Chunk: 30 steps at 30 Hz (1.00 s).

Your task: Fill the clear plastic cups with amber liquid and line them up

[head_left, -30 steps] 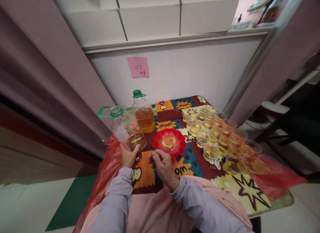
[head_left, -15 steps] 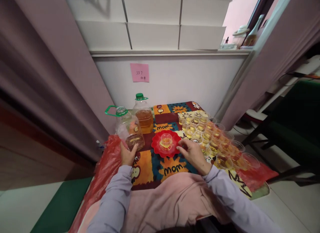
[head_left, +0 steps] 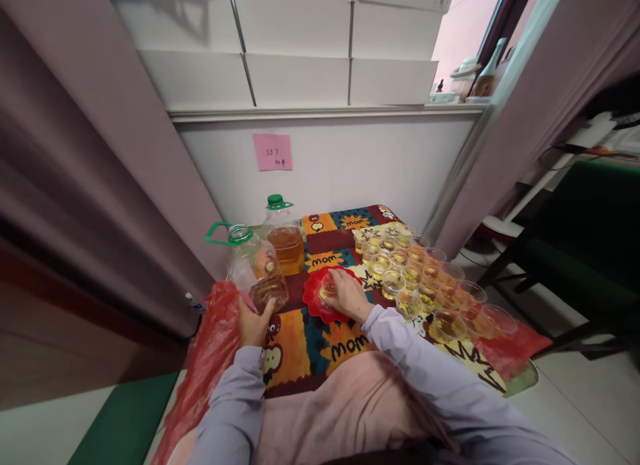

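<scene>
My left hand (head_left: 256, 322) is closed on the lower corner of an uncapped clear plastic jug (head_left: 250, 260), which stands upright with a little amber liquid at its bottom. Its green handle sticks out to the left of the neck. Over the red scalloped plate (head_left: 312, 298), my right hand (head_left: 349, 296) has its fingers around a small clear plastic cup (head_left: 328, 288). That cup sits at the plate's middle, partly hidden by the fingers. Behind the first jug is a second jug (head_left: 286, 249), green-capped and about half full of amber liquid.
Rows of clear cups (head_left: 411, 277) with yellowish liquid crowd the right side of the patterned tablecloth (head_left: 327, 242). A red plastic bag (head_left: 215, 345) hangs over the left edge. A white wall with a pink note (head_left: 273, 152) rises behind the table.
My right hand has moved left from beside the red plate's rim and taken hold of the cup on it. My left hand stays at the jug's base. The view has shifted slightly.
</scene>
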Tool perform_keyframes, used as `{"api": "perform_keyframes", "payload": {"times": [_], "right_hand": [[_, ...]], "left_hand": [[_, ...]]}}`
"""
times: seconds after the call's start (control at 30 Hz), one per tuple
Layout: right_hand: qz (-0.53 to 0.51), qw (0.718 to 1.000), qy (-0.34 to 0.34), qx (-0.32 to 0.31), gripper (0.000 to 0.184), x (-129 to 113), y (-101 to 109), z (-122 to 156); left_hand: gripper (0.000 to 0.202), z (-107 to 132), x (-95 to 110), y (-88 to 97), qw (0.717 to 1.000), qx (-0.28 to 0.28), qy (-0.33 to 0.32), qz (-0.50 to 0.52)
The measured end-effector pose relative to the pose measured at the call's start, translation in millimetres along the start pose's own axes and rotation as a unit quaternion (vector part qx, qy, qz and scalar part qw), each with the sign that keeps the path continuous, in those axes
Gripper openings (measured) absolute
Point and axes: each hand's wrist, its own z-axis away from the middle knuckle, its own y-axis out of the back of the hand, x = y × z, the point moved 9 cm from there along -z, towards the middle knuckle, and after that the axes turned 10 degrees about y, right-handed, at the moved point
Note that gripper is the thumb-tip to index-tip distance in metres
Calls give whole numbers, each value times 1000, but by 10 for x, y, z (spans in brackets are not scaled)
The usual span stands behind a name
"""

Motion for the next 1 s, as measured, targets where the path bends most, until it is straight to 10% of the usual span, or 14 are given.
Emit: {"api": "perform_keyframes", "payload": {"times": [0.4, 0.6, 0.8, 1.0], "right_hand": [[45, 999, -10, -26, 61, 28, 64, -83], [35, 998, 27, 50, 65, 188, 545, -30], [63, 986, 122, 99, 55, 391, 1135, 356], [111, 982, 151, 28, 45, 435, 969, 841]], "left_hand": [[72, -10, -82, 23, 999, 10, 36, -17], [64, -1, -102, 28, 999, 8, 47, -6], [92, 36, -47, 3, 997, 10, 45, 54], [93, 561, -79, 232, 991, 50, 79, 95]]}}
